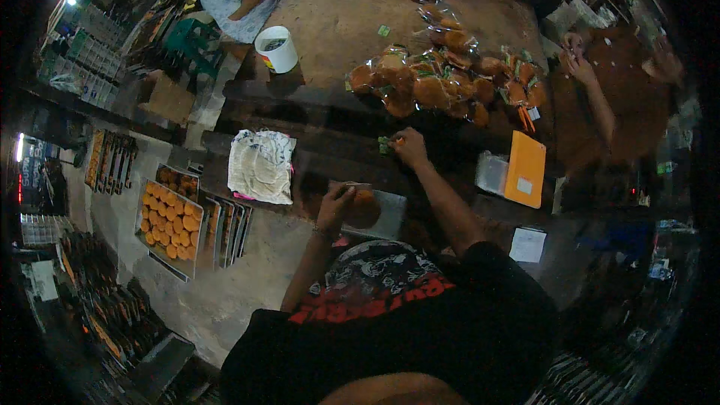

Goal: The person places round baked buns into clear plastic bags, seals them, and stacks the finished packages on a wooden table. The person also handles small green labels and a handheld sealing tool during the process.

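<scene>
My left hand (334, 208) is at the edge of a round brown baked piece (363, 211), which lies partly over a clear plastic sheet or bag (391, 214) close to my body; whether the fingers grip it I cannot tell. Farther forward and to the right, my right hand (409, 147) reaches out with its fingertips beside a small green label or packet (384, 145). Beyond it lies a heap of brown baked pieces in clear wrappers (433, 84), several with green labels inside.
Left of my hands is a folded white cloth (261, 166); a white bucket (277, 50) stands beyond. A yellow folder (526, 169) lies right. Trays of round baked goods (171, 222) stand at lower left. Other people sit at far left and right.
</scene>
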`<state>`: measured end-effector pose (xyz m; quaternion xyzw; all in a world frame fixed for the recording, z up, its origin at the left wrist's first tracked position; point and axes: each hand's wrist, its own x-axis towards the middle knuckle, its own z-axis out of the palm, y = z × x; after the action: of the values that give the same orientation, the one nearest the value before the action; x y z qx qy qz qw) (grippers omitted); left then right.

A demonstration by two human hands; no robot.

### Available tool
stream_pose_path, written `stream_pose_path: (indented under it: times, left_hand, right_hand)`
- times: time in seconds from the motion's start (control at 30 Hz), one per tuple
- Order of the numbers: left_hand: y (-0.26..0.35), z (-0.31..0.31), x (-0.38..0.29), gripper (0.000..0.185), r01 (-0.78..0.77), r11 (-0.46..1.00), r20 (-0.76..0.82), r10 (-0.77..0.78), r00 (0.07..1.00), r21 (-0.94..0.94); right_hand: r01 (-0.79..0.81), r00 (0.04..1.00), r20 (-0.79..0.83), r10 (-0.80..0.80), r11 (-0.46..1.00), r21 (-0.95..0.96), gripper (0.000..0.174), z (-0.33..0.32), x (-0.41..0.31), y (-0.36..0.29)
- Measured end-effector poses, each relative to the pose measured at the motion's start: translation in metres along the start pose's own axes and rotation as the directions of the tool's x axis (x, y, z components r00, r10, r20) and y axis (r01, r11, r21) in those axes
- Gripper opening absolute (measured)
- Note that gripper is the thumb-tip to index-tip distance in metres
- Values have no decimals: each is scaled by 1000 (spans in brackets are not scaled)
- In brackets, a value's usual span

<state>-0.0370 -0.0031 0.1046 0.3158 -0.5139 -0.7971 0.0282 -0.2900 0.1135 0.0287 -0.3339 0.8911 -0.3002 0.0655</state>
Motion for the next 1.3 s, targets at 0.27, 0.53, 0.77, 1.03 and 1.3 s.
stream_pose_path:
  times: [0.27,0.53,0.77,1.03,1.3]
  left_hand:
    - [3,0,7,29,-251,924,33,252,967,289]
    - [2,-6,-10,32,-327,933,197,296,935,151]
    - [-22,-11,-9,38,-266,906,186,214,959,330]
    - [-1,30,-30,28,-358,782,217,285,934,510]
    - [1,74,-17,21,-531,413,349,440,828,740]
  right_hand:
    - [-273,959,259,115,622,734,24,-49,-76,-78]
    - [-473,878,407,250,577,666,29,-36,-137,-125]
    - [-552,821,505,267,596,583,29,-43,-150,-120]
    - [-38,696,26,717,1,999,25,-15,-146,-134]
    - [-50,827,-77,557,210,976,28,14,-132,-67]
